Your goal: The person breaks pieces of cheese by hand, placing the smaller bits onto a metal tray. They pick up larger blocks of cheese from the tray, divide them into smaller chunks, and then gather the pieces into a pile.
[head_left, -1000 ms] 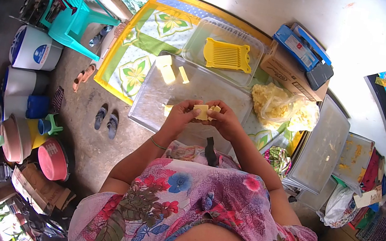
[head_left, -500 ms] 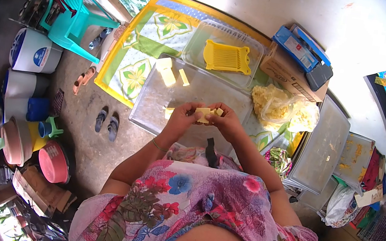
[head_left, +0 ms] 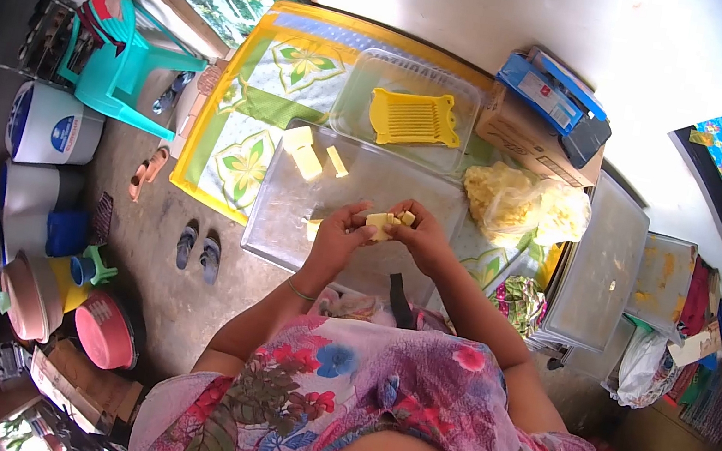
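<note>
My left hand [head_left: 345, 231] is closed on a pale yellow block [head_left: 377, 224], thumb and fingers pinching its left side. Close beside it, my right hand [head_left: 423, 237] pinches a smaller yellow piece [head_left: 406, 218] at the block's right end. Both hands are over the near part of a grey metal tray [head_left: 386, 180]. Toward the tray's far left corner lie a larger pale yellow block [head_left: 303, 154] and a narrow yellow stick [head_left: 337, 161]. Another yellow piece [head_left: 313, 229] lies left of my left hand, partly hidden by it.
A yellow ridged board [head_left: 414, 119] lies in a clear plastic container [head_left: 359, 85] behind the tray. Right of the tray sits a plastic bag of yellow pieces [head_left: 523, 206]. A cardboard box [head_left: 524, 136] stands behind it. More trays [head_left: 600, 261] lean at the right.
The view has shifted and tilted slightly. My fingers have moved a little around the block and small piece, with the right fingertips lifted more. Tray and other pieces stay in place.
</note>
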Demonstrator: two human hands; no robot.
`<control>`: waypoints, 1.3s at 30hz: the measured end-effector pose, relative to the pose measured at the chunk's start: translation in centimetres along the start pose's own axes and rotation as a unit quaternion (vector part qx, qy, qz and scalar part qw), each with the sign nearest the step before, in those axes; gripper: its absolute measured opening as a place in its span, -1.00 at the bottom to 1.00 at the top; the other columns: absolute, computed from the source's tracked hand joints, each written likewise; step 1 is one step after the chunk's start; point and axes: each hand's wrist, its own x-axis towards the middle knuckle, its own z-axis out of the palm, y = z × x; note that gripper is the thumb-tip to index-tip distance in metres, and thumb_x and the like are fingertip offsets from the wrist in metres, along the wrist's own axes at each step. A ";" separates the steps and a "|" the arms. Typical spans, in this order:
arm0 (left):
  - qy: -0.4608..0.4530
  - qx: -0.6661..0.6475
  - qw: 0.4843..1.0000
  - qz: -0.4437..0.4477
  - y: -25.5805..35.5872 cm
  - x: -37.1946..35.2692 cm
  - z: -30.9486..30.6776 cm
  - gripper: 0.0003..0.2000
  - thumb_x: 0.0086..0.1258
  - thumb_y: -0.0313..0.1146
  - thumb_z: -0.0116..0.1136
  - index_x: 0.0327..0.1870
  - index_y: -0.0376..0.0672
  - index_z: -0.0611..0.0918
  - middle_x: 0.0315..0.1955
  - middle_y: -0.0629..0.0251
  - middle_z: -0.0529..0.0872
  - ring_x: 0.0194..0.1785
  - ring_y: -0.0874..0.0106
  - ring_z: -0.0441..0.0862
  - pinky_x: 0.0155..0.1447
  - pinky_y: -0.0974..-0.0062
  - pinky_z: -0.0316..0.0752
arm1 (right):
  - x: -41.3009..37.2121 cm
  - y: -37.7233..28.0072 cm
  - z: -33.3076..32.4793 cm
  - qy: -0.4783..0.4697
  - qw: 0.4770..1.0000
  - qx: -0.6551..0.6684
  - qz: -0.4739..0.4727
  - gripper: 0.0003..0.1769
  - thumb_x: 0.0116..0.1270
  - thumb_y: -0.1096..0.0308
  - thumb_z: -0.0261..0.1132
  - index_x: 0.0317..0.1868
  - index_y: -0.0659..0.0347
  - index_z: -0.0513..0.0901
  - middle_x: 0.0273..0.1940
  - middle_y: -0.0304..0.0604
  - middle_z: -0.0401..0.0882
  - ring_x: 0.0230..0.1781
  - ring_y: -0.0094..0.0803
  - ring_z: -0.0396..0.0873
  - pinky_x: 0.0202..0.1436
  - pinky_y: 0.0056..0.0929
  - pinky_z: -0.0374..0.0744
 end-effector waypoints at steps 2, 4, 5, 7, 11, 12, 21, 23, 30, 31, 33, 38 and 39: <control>0.003 -0.040 0.999 -0.014 0.0 0.1 0.2 -0.68 0.28 -0.50 0.19 0.05 -0.37 0.52 -0.18 0.23 0.65 -0.14 0.53 0.60 -0.03 0.56 0.55 | 0.0 0.7 -0.4 -0.009 0.999 0.038 0.007 -0.69 0.10 0.53 0.34 -0.15 0.23 0.46 -0.23 -0.19 0.56 -0.25 -0.46 0.58 -0.13 -0.46 0.59; 0.006 -0.001 1.000 -0.003 -0.6 0.4 0.0 -0.70 0.28 -0.49 0.21 0.02 -0.36 0.53 -0.20 0.24 0.66 -0.15 0.54 0.60 -0.06 0.58 0.55 | -0.4 0.3 -0.2 -0.014 0.998 0.064 0.000 -0.68 0.12 0.53 0.32 -0.10 0.23 0.46 -0.21 -0.17 0.56 -0.24 -0.44 0.59 -0.13 -0.46 0.60; 0.011 0.018 1.000 0.003 -0.9 0.4 0.0 -0.71 0.28 -0.49 0.21 0.01 -0.35 0.54 -0.21 0.24 0.66 -0.15 0.54 0.60 -0.08 0.59 0.55 | -0.6 0.0 -0.1 -0.018 0.997 0.076 -0.002 -0.66 0.13 0.53 0.32 -0.08 0.23 0.46 -0.21 -0.17 0.56 -0.23 -0.44 0.59 -0.13 -0.46 0.61; 0.013 0.017 1.000 0.002 -1.0 0.2 0.2 -0.71 0.26 -0.48 0.23 0.00 -0.34 0.54 -0.22 0.23 0.67 -0.16 0.52 0.61 -0.08 0.57 0.56 | -0.9 -1.0 0.0 -0.017 0.999 0.031 0.013 -0.66 0.13 0.53 0.32 -0.06 0.25 0.47 -0.20 -0.15 0.57 -0.23 -0.42 0.60 -0.13 -0.46 0.62; 0.027 0.005 1.000 0.014 -2.3 -0.4 0.7 -0.72 0.26 -0.49 0.23 -0.02 -0.35 0.55 -0.23 0.27 0.66 -0.21 0.55 0.61 -0.10 0.61 0.55 | -1.0 -0.8 -0.6 -0.022 0.998 -0.050 0.016 -0.65 0.12 0.53 0.34 -0.06 0.29 0.51 -0.19 -0.13 0.59 -0.22 -0.40 0.62 -0.15 -0.45 0.64; 0.037 0.016 0.999 0.018 -2.3 -0.8 1.0 -0.72 0.26 -0.50 0.23 -0.02 -0.35 0.55 -0.23 0.27 0.66 -0.21 0.55 0.61 -0.10 0.61 0.55 | -1.2 -0.8 -0.6 -0.022 0.998 -0.052 0.015 -0.67 0.12 0.52 0.35 -0.08 0.29 0.51 -0.20 -0.12 0.60 -0.23 -0.40 0.62 -0.15 -0.45 0.64; 0.083 -0.015 0.996 0.037 -1.9 -2.2 3.7 -0.71 0.24 -0.48 0.26 -0.03 -0.34 0.55 -0.23 0.24 0.66 -0.20 0.53 0.61 -0.09 0.58 0.56 | -2.0 -0.9 -2.3 -0.090 0.988 0.106 0.064 -0.64 0.13 0.49 0.38 -0.07 0.23 0.46 -0.19 -0.16 0.59 -0.21 -0.40 0.61 -0.08 -0.38 0.62; 0.079 -0.033 0.996 0.021 -2.2 -2.3 3.9 -0.72 0.27 -0.46 0.24 -0.02 -0.32 0.56 -0.22 0.25 0.66 -0.20 0.51 0.61 -0.09 0.57 0.56 | -2.4 -1.2 -2.4 -0.108 0.983 0.127 0.071 -0.61 0.12 0.49 0.39 -0.07 0.21 0.44 -0.19 -0.18 0.58 -0.21 -0.41 0.60 -0.06 -0.37 0.61; 0.099 -0.017 0.995 0.022 -2.3 -2.5 5.9 -0.74 0.27 -0.44 0.23 -0.05 -0.33 0.59 -0.25 0.26 0.67 -0.26 0.53 0.60 -0.11 0.59 0.55 | -2.1 -0.6 -4.3 -0.111 0.993 0.043 0.001 -0.63 0.08 0.53 0.40 -0.10 0.21 0.48 -0.20 -0.18 0.59 -0.23 -0.45 0.60 -0.16 -0.47 0.62; 0.096 -0.005 0.995 0.026 -2.4 -2.4 6.1 -0.74 0.27 -0.44 0.23 -0.05 -0.33 0.59 -0.26 0.26 0.68 -0.27 0.53 0.60 -0.12 0.59 0.55 | -2.3 -1.1 -4.3 -0.109 0.993 0.033 -0.007 -0.63 0.08 0.54 0.40 -0.10 0.22 0.49 -0.21 -0.17 0.60 -0.23 -0.46 0.60 -0.17 -0.48 0.62; 0.100 0.024 0.994 0.034 -2.2 -2.3 6.3 -0.73 0.27 -0.43 0.23 -0.05 -0.33 0.59 -0.28 0.26 0.68 -0.29 0.54 0.60 -0.14 0.60 0.54 | -2.1 -1.4 -4.3 -0.103 0.995 0.008 -0.019 -0.65 0.08 0.55 0.40 -0.11 0.24 0.51 -0.21 -0.17 0.61 -0.25 -0.47 0.60 -0.19 -0.49 0.62; 0.113 0.074 0.990 0.048 -2.4 -1.8 6.5 -0.73 0.26 -0.42 0.24 -0.07 -0.34 0.59 -0.31 0.26 0.69 -0.31 0.55 0.59 -0.18 0.61 0.53 | -1.5 -0.8 -4.6 -0.083 0.996 -0.013 -0.041 -0.67 0.07 0.55 0.40 -0.14 0.25 0.52 -0.22 -0.17 0.61 -0.28 -0.48 0.60 -0.22 -0.52 0.62; 0.110 0.068 0.991 0.045 -2.3 -1.8 6.4 -0.73 0.26 -0.43 0.24 -0.07 -0.35 0.58 -0.30 0.25 0.68 -0.29 0.54 0.61 -0.15 0.60 0.54 | -1.4 -0.9 -4.5 -0.083 0.996 -0.008 -0.038 -0.68 0.07 0.55 0.40 -0.14 0.25 0.52 -0.23 -0.17 0.61 -0.28 -0.48 0.60 -0.21 -0.52 0.62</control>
